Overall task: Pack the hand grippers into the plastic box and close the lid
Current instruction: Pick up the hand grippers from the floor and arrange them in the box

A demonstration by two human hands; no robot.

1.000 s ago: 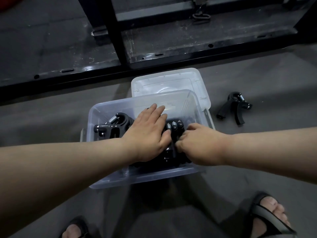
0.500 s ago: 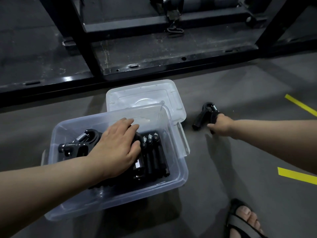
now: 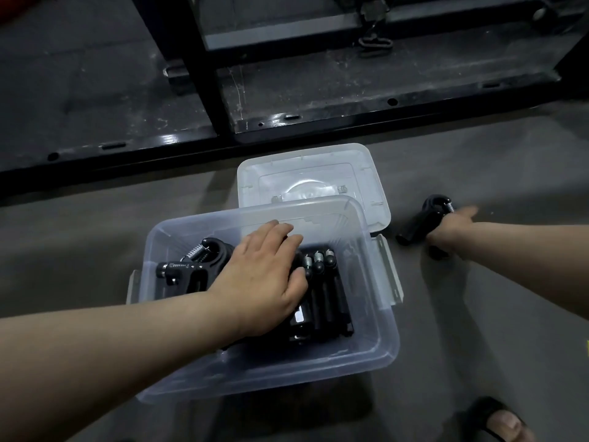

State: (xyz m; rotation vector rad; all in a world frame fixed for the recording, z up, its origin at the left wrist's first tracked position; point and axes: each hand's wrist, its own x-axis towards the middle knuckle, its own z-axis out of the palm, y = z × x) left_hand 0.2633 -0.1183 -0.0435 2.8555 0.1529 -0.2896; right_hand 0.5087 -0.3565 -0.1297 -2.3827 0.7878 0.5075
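Hand grippers (image 3: 322, 291) lying inside plastic box (image 3: 379, 339); left hand (image 3: 264, 282) pressing flat, fingers spread, on them. Right hand (image 3: 452, 226) closing around loose gripper (image 3: 427, 218) on floor right of box. Lid (image 3: 373, 173) lying behind box.

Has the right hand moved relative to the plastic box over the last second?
Yes. The right hand left the plastic box, went out to the box's right, and now closes on the loose hand gripper on the floor.
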